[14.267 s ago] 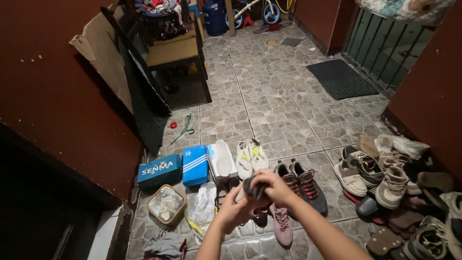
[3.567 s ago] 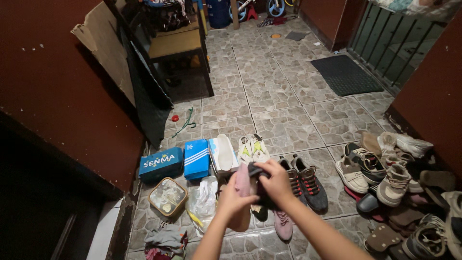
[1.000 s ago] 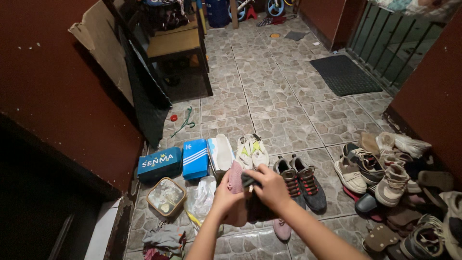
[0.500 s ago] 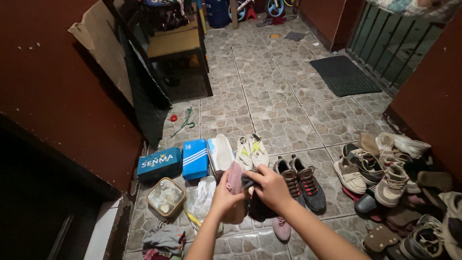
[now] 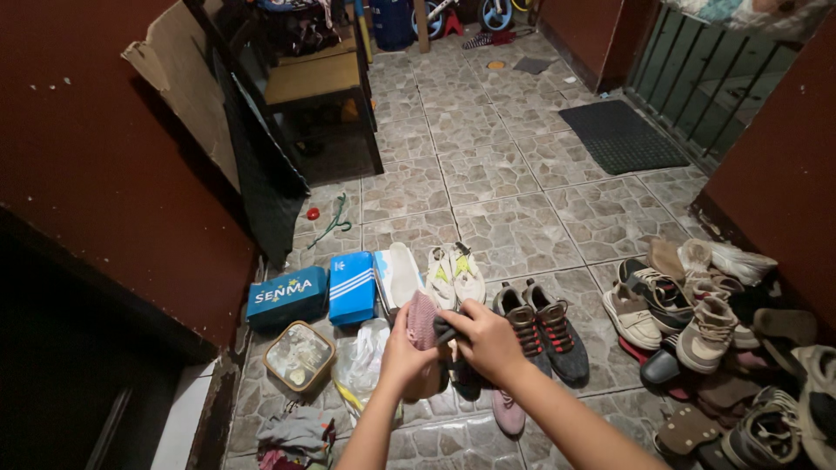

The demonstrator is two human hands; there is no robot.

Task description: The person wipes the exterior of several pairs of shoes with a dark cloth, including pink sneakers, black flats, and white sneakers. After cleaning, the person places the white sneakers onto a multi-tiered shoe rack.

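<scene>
Shoe pink, left hand | cloth dark, right hand

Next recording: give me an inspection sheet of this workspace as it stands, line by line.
Surface: stone-patterned tiled floor.
Job's things: pink knit shoe in left hand; dark cloth pressed on it by right hand.
Clutter: two blue shoeboxes, white sneaker pair, grey-and-red sneaker pair, heap of shoes at right, plastic bag.
Hands: both closed on their things.
Cables: green cord.
Surroundings: red-brown walls, wooden bench, dark doormat.
</scene>
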